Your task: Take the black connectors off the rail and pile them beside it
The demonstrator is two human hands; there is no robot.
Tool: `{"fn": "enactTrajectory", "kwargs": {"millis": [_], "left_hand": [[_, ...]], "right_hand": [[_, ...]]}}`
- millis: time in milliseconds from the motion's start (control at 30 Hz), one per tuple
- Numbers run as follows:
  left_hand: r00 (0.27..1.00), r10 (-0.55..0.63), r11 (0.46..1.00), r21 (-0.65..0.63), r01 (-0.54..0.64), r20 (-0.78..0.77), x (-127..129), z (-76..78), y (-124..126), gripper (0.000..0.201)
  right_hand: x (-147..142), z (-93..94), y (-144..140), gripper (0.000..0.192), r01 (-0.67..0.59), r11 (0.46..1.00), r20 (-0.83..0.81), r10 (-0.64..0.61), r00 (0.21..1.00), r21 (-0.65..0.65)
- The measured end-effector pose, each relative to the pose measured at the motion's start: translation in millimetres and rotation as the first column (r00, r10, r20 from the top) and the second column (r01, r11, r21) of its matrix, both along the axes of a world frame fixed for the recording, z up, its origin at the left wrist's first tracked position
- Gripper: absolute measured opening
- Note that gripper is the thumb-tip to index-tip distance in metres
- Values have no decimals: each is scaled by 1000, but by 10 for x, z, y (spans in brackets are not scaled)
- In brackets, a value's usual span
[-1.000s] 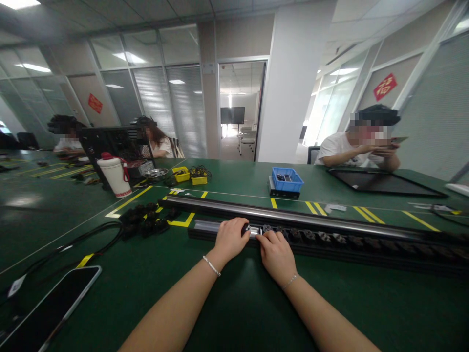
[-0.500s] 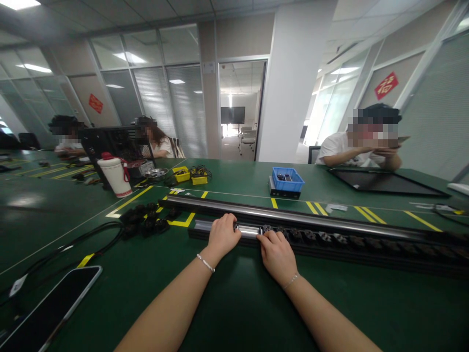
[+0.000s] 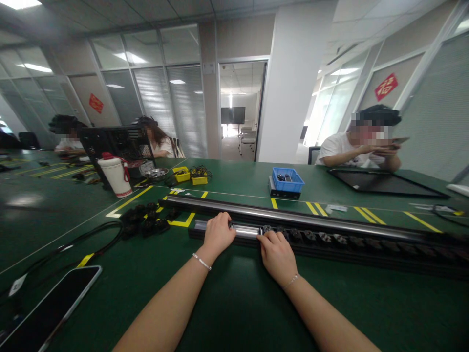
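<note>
A long black rail (image 3: pixel 351 244) lies across the green table in front of me, with a row of small black parts seated along its top channel to the right. A bare silver stretch of the channel (image 3: pixel 245 230) shows between my hands. My left hand (image 3: pixel 219 233) rests on the rail near its left end, fingers curled over the channel. My right hand (image 3: pixel 277 250) presses its fingertips on the leftmost seated black part. A second long dark rail with a silver top (image 3: pixel 293 215) lies just behind.
Loose black parts (image 3: pixel 144 221) are heaped at the left with a black cable. A phone (image 3: pixel 51 310) lies at the near left. Farther back are a white jug (image 3: pixel 114 177), yellow bins (image 3: pixel 181 173) and a blue bin (image 3: pixel 287 179). Three people sit across the table.
My left hand has slid leftward along the rail, away from my right hand, uncovering more of the silver channel. My right hand has stayed in place.
</note>
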State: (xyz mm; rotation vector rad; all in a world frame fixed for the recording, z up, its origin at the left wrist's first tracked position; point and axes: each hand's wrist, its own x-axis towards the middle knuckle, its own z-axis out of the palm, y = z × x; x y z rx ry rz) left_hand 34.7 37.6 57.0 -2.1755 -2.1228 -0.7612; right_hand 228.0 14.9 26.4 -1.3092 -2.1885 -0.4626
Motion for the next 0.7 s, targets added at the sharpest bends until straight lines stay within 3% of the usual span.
{"fn": "enactTrajectory", "kwargs": {"millis": [300,700], "left_hand": [[999,21,999,50,-20,-26,-163,-54,47,19],[999,50,999,-11,-50,-12,-196,47,-3,17]], "right_hand": [[1,-16,10,21,-6,1000,6,5,1000,12],[-6,-5,2,22,1,1000,13,-2,1000,28]]}}
